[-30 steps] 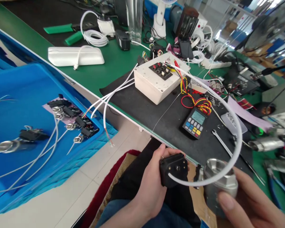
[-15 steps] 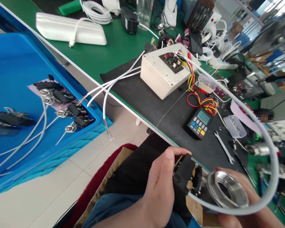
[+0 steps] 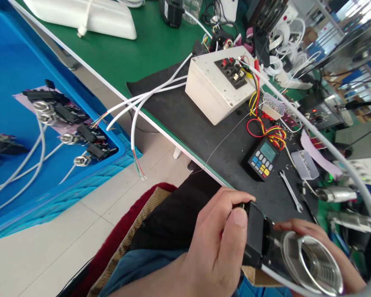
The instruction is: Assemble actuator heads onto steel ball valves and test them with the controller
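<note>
My left hand (image 3: 216, 235) pinches a black plastic housing (image 3: 254, 235) between thumb and fingers, low in front of me above my lap. Behind its fingers, my right hand (image 3: 343, 255) wraps the far side of a shiny threaded metal fitting (image 3: 321, 264) that meets the housing's right end. The fitting's wide, ring-like mouth faces up and toward me. From the housing's lower edge a thick white cable (image 3: 349, 169) loops right and back up to the terminals of a beige box (image 3: 214, 84) on the bench. Most right-hand fingers are hidden behind the metal.
On the black mat lie a keypad device (image 3: 261, 159), an open-end wrench (image 3: 290, 192) and a small parts tray (image 3: 305, 165). White cables (image 3: 154, 93) hang over the bench edge. At left, a blue bin (image 3: 117, 150) holds several metal-and-black assemblies (image 3: 69, 138).
Both hands have shifted right in view with the piece. The black housing has turned and now sits close against the fitting, where an open gap with inner parts showed before.
</note>
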### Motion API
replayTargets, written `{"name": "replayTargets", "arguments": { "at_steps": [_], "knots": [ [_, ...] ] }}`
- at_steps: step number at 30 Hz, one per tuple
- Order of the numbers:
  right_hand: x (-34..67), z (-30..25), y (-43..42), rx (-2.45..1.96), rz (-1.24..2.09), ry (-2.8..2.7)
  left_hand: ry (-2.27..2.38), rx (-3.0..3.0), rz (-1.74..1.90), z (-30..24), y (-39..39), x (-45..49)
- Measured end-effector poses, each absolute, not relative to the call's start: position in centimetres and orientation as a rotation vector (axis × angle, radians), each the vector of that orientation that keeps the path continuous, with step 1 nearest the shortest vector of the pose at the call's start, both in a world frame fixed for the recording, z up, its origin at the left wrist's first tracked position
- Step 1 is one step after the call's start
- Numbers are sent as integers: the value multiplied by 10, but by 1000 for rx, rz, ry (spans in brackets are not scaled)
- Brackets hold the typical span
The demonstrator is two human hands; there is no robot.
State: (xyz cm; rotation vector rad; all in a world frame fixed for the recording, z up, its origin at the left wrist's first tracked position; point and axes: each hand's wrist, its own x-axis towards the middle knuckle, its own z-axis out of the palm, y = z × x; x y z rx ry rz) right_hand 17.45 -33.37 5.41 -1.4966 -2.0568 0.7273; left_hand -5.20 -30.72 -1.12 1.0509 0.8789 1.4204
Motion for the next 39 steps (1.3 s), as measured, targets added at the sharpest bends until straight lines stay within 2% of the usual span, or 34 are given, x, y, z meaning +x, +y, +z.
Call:
{"name": "replayTargets", "arguments": {
  "at_steps": [3,8,14,21,39],
  "knots": [
    [173,55,-328,-1397,787,-2100,859,1072,1439,-13,-304,-53],
    [146,51,-333,-1533,732,-1745,824,1131,1369,-16,-299,-60],
    [138,53,-329,-1461,908,-1740,743,1191,1327,-17,-297,-68],
    [113,47,-343,-1590,919,-1439,734,1277,1317,-21,-294,-72],
    [143,44,-341,-1631,735,-1851,750,1380,1270,-15,-285,-75]
  ]
}}
